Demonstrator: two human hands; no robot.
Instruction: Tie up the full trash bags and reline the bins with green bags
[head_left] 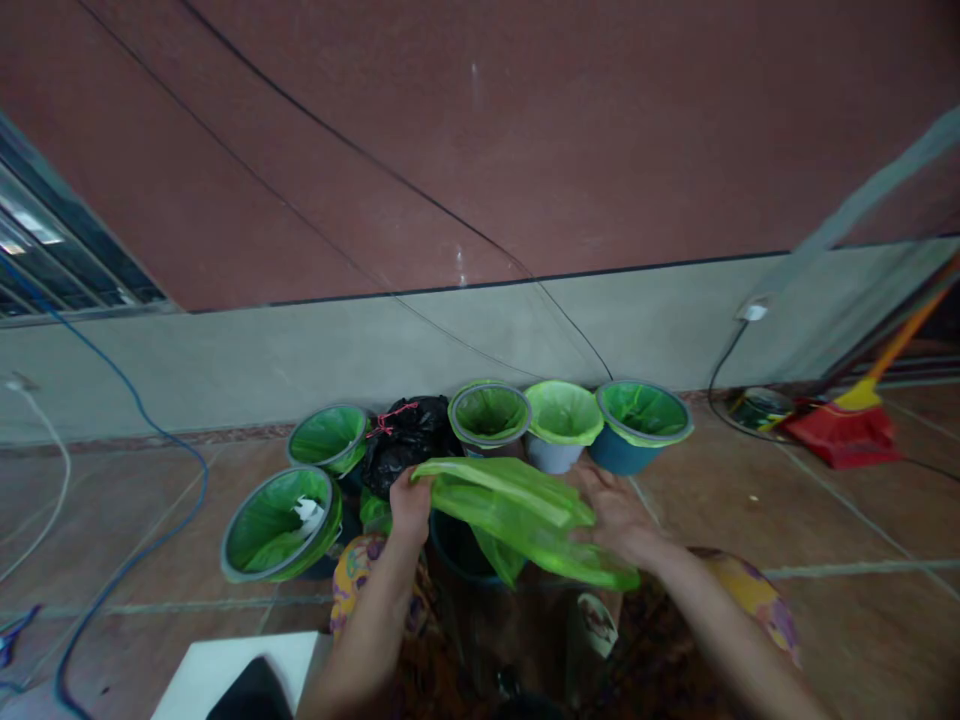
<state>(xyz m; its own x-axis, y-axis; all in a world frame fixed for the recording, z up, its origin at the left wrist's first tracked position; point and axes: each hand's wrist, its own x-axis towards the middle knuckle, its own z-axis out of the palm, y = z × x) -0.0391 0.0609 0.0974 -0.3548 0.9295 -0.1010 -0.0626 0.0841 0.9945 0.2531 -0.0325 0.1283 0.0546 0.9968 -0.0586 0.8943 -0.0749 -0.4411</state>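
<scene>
A bright green plastic bag (517,500) is stretched between my hands over a dark bin (444,548). My left hand (411,510) is closed on the bag's left edge. At the bag's right side, my right hand (619,515) touches the plastic with its fingers spread, slightly blurred. The bag hangs in loose folds and hides part of the bin's opening. My knees, in patterned cloth (739,590), are on either side of the bin.
Several bins lined with green bags, including a blue bin (628,455) and a white bin (559,455), line the wall. A tied black bag (409,440) sits among them. A red dustpan (844,432) lies right; a blue cable (139,395) crosses the floor left, near a white box (225,675).
</scene>
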